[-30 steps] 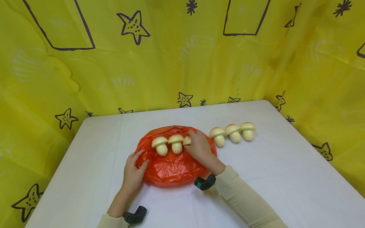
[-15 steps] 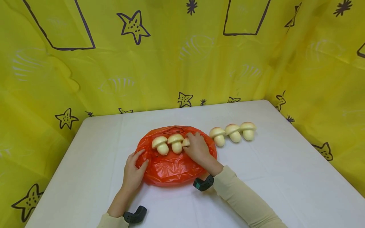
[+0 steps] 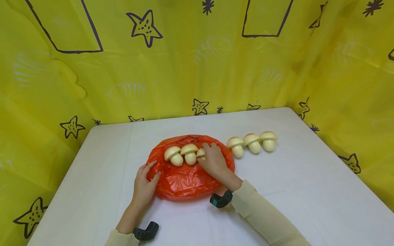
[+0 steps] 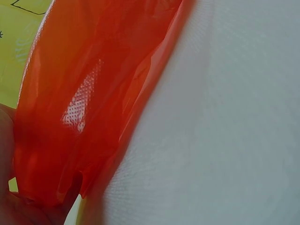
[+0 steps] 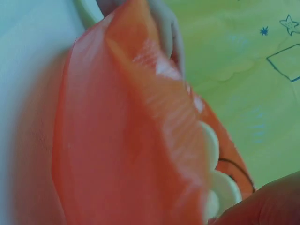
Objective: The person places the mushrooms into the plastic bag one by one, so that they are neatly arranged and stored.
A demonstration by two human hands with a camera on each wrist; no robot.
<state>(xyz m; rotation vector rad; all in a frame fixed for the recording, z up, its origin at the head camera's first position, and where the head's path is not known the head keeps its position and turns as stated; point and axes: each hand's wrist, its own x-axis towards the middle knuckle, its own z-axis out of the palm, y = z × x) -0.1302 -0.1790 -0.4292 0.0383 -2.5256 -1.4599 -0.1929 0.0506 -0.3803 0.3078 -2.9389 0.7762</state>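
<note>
A crinkled red plastic bag (image 3: 184,181) lies spread in an oval on the table, its upper side standing up as a loose wall in both wrist views. On it two cream toy mushrooms, the left one (image 3: 176,159) tilted and the middle one (image 3: 190,158) more upright, sit side by side. A third toy mushroom (image 3: 200,153) ends the row, partly hidden by my right hand (image 3: 213,160), which grips it from the right. My left hand (image 3: 144,182) holds the bag's left edge, the plastic bunching between thumb and fingers in the left wrist view.
To the right of the bag, a second row of toy mushrooms (image 3: 253,143) stands on the white table (image 3: 292,191). A yellow curtain (image 3: 172,82) with drawn starfish hangs behind and along the sides. Dark cameras (image 3: 221,199) sit on both wrists.
My right hand has shifted slightly left and the gripped mushroom with it. The left mushroom of the row leans more, its stem turned rightward. My left hand stays in place.
</note>
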